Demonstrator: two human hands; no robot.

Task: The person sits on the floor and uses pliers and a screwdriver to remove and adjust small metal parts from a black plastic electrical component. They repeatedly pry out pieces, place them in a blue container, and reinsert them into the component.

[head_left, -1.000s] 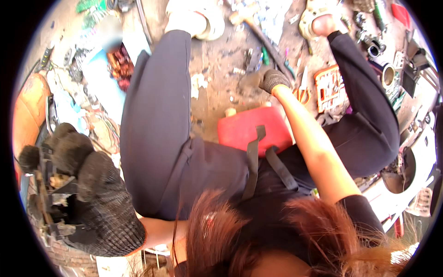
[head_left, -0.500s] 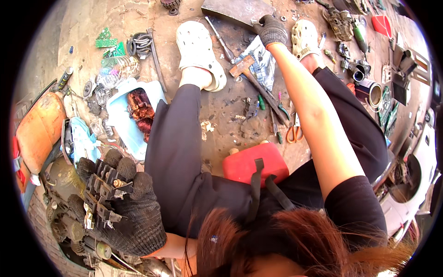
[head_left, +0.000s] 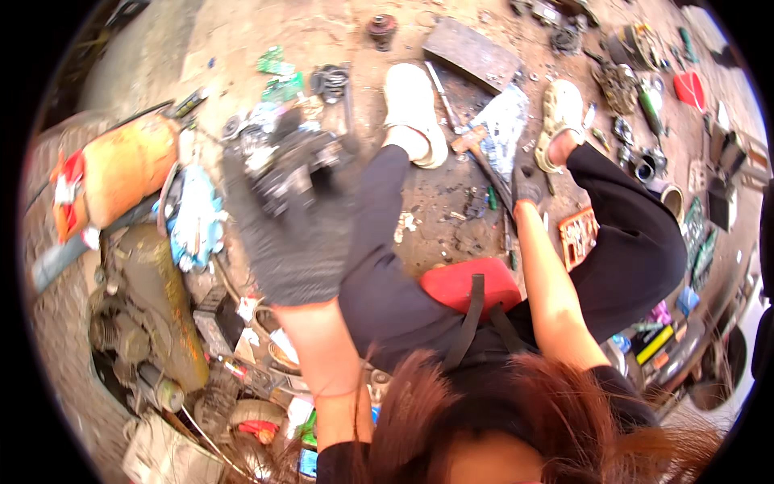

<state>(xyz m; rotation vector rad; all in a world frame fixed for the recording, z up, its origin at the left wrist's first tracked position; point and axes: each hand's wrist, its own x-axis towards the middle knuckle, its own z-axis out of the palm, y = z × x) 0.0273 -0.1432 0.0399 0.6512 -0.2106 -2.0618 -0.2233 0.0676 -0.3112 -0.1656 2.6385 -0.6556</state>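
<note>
My left hand (head_left: 302, 234), in a black knit glove, is raised at the left and closed around a black slotted part with metal pieces (head_left: 298, 165). Motion smears both the fingers and the part. My right hand (head_left: 528, 187), in a dark grey glove, is low over the floor beside the handle of a hammer (head_left: 496, 177). Whether its fingers are around that handle I cannot tell. The hammer's head rests by a crumpled pale blue cloth (head_left: 501, 117). A screwdriver (head_left: 442, 93) lies just beyond, near a heavy metal block (head_left: 472, 55).
My feet in white clogs (head_left: 413, 109) flank the tools. A red pad with black straps (head_left: 468, 284) is between my legs. An orange bundle (head_left: 133, 165) and greasy machine parts (head_left: 157, 298) crowd the left. A small red container (head_left: 689, 90) and scattered metal parts stand right.
My left hand has risen and swung forward with the black slotted part, now covering the pale blue tub. My right hand has left the metal block and come back beside the hammer handle.
</note>
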